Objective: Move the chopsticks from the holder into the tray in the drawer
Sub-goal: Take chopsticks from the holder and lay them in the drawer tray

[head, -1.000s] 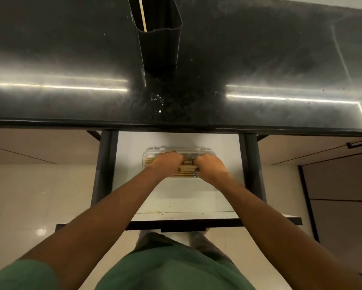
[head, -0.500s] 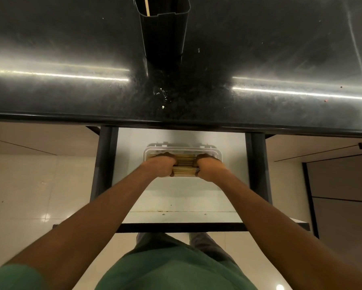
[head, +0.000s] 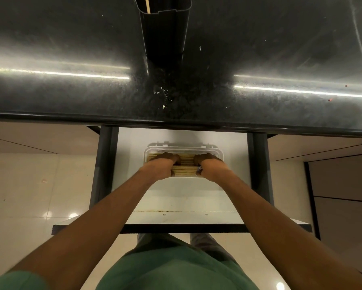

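The black counter (head: 71, 38) stretches wide above the open white drawer (head: 175, 197). The holder (head: 165, 32) stands far past our fingers. As before, our left hand (head: 161, 166) and right hand (head: 209, 168) curl their fingers around the chopsticks (head: 184, 166) lying in the tray (head: 184, 149).

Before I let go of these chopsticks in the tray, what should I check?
1. Drawer pulled open: ok.
2. Chopsticks lying inside the tray: ok.
3. Left hand and right hand gripping the bundle: ok.
4. Both bundle ends within the rim: cannot tell, the hands cover much of it.
5. Holder emptied: not ok, a lone chopstick stands in it.
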